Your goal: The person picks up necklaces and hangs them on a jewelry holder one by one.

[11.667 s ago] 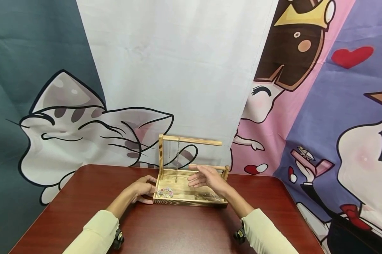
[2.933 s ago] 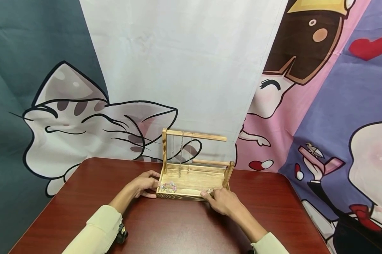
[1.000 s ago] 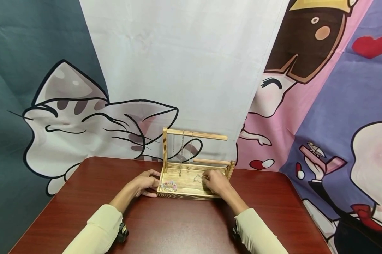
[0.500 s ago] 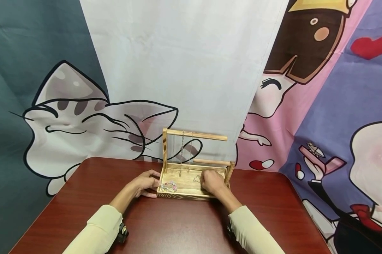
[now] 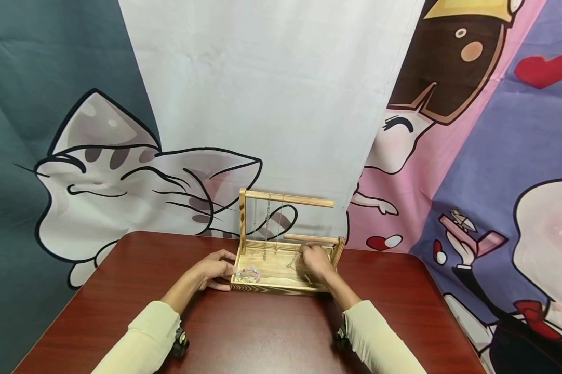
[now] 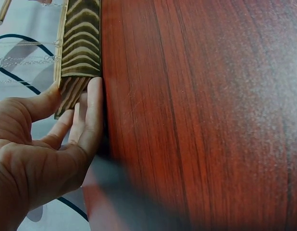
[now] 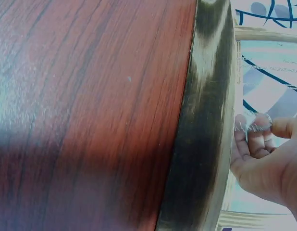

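Note:
A wooden jewelry stand (image 5: 269, 285) with a shallow tray base stands on the table. My left hand (image 5: 212, 270) holds its left end; in the left wrist view the thumb lies on the rim and fingers lie against the end wall. Over the right part of the tray, my right hand (image 5: 316, 261) pinches a thin chain (image 7: 256, 126), whose loose part dangles toward the tray floor. Whether it is a necklace or a bracelet I cannot tell. Several thin necklaces (image 5: 265, 228) hang from the stand's upper bar (image 5: 304, 200). A colorful beaded bracelet (image 5: 248, 275) lies in the tray's front left corner.
A lower, shorter bar (image 5: 311, 238) extends leftward from the stand's right post (image 5: 338, 251). Behind the reddish-brown table (image 5: 262, 332) hangs a cartoon-printed curtain (image 5: 281, 104), close to the stand's back.
Since 11.7 seconds ago another necklace has come to hang on the upper bar. My right hand has since gone into the tray and now lifts a chain slightly. My left hand stays put.

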Available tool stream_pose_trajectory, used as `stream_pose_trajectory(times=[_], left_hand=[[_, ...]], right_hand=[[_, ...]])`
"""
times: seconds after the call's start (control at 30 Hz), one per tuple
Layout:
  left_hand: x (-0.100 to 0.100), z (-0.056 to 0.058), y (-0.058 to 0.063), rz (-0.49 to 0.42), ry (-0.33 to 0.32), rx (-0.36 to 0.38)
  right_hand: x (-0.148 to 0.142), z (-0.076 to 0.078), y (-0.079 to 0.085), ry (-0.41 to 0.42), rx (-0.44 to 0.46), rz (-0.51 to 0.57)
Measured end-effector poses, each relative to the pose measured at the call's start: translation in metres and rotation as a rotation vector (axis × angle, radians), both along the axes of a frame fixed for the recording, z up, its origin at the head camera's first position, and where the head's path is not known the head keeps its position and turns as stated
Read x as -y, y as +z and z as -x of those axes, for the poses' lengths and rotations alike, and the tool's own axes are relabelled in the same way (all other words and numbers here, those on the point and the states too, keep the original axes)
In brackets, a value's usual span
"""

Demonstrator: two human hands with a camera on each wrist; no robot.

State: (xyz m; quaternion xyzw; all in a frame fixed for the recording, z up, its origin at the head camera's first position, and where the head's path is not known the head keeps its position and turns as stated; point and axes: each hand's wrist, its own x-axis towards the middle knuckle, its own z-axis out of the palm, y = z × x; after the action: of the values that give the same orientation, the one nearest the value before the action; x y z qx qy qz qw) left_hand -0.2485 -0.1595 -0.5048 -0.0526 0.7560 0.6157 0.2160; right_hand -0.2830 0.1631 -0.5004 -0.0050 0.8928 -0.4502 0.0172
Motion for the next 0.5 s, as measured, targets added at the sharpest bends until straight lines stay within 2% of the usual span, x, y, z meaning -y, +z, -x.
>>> stream_pose_trajectory(times=[0.07,0.2,0.33,0.37,0.43,0.5], left_hand=[[0.000,0.000,0.000,0.001,-0.002,0.000],[0.000,0.000,0.001,0.006,-0.001,-0.001],[0.000,0.000,0.001,0.007,0.001,0.000],[0.000,-0.001,0.001,0.006,0.002,0.000],[0.000,-0.001,0.001,0.005,0.002,0.001],[0.000,-0.001,0.001,0.006,0.002,0.000]], right_hand=[[0.001,-0.001,0.001,-0.021,0.000,-0.030],[0.000,-0.002,-0.001,0.013,-0.027,-0.106],[0.000,-0.004,-0.005,0.086,-0.146,-0.200],[-0.004,0.001,-0.014,0.116,-0.221,-0.219],[-0.004,-0.001,-0.015,0.139,-0.314,-0.278],[-0.003,-0.002,-0.016,0.144,-0.348,-0.325]])
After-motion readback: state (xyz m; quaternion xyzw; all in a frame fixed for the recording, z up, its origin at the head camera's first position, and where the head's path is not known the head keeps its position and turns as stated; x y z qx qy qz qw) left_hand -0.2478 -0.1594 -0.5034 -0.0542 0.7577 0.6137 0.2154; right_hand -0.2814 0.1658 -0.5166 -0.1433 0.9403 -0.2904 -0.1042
